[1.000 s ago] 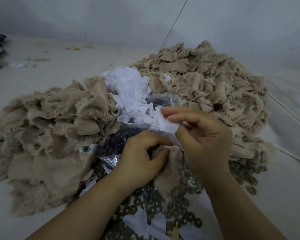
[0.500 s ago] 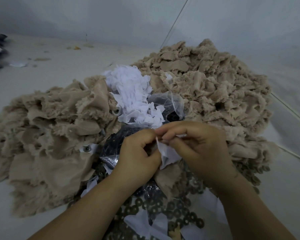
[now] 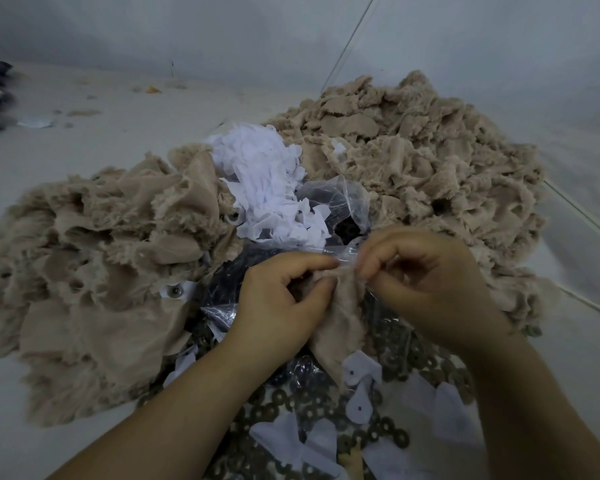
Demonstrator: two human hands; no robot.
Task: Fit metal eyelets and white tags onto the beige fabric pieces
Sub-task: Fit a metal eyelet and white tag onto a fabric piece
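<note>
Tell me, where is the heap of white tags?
In the head view, the white tags lie centre, between the two beige piles, just behind a clear bag.

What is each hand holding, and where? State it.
Both the left hand and right hand pinch one beige fabric piece at its top edge.

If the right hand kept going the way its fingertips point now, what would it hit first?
The right hand points left, at the beige fabric piece it already pinches. Straight beyond that, probably the left hand fingertips, which look nearly touching; depth is unclear.
</note>
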